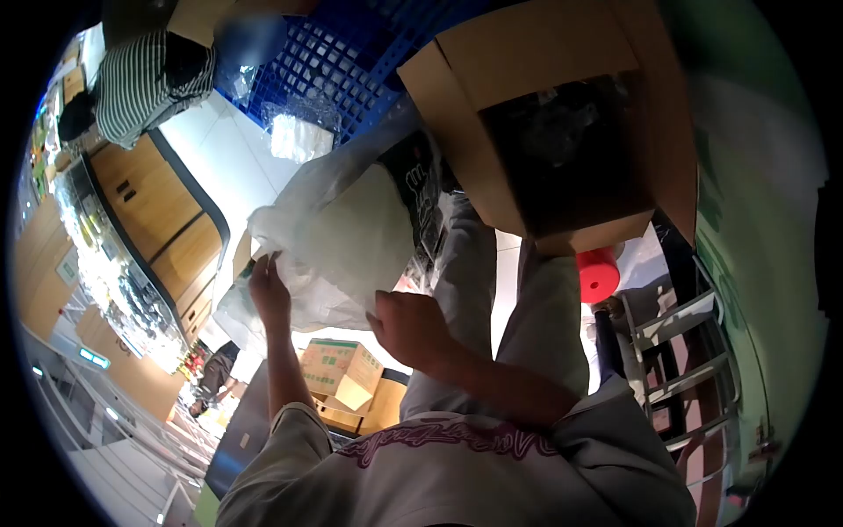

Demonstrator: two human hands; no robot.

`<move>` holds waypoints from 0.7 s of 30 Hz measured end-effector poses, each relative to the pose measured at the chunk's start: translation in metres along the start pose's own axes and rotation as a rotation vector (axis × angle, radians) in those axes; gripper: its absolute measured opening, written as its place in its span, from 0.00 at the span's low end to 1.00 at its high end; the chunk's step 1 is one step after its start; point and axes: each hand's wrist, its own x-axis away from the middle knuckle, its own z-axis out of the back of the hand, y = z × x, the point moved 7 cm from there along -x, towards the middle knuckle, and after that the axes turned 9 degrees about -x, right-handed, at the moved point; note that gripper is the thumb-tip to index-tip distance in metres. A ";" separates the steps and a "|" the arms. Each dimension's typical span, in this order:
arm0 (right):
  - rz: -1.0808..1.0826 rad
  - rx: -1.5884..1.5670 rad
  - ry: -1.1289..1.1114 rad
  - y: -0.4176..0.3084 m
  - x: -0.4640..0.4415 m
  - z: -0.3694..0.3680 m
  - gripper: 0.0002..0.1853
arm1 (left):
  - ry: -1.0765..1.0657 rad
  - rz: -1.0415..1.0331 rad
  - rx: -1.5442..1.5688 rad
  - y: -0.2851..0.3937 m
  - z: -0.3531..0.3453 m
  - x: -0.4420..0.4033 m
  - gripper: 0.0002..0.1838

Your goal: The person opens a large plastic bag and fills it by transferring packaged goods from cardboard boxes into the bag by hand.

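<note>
A large white, translucent plastic bag is spread in front of my lap, with a black printed panel along its far right side. My left hand pinches the bag's bunched left edge. On its near right edge, the fingers of my right hand are closed on the plastic. What the bag contains, if anything, I cannot make out. Beyond and right of it, an open cardboard box stands with its flaps spread and clear plastic inside its dark interior.
Behind the bag are a blue plastic pallet and a clear-wrapped white packet. A smaller cardboard carton is by my left forearm. At right are a red round object and a metal ladder-like frame. A person in stripes bends at far left.
</note>
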 end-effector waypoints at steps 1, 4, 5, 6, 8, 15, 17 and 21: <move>-0.011 0.007 -0.006 -0.003 -0.003 -0.003 0.12 | -0.019 0.042 -0.038 -0.001 -0.004 -0.001 0.12; -0.006 -0.002 0.068 -0.007 -0.014 0.007 0.11 | 0.032 0.011 0.019 0.005 -0.005 -0.011 0.12; -0.009 -0.011 0.109 -0.009 -0.017 0.015 0.11 | 0.047 0.014 0.028 0.006 -0.002 -0.016 0.12; -0.016 -0.045 0.118 -0.010 -0.024 0.015 0.10 | 0.062 0.015 0.041 0.009 0.000 -0.021 0.12; 0.004 -0.051 0.182 -0.018 -0.039 0.012 0.09 | 0.140 0.076 -0.052 0.015 0.008 -0.033 0.11; 0.041 -0.180 0.245 -0.049 -0.128 -0.007 0.13 | 0.076 -0.160 -0.116 -0.038 -0.016 -0.083 0.09; 0.056 -0.225 0.229 -0.050 -0.138 -0.015 0.13 | 0.065 -0.047 -0.111 -0.042 -0.020 -0.096 0.09; 0.182 -0.315 0.250 -0.037 -0.148 -0.031 0.17 | 0.070 -0.203 -0.193 -0.015 -0.017 -0.118 0.13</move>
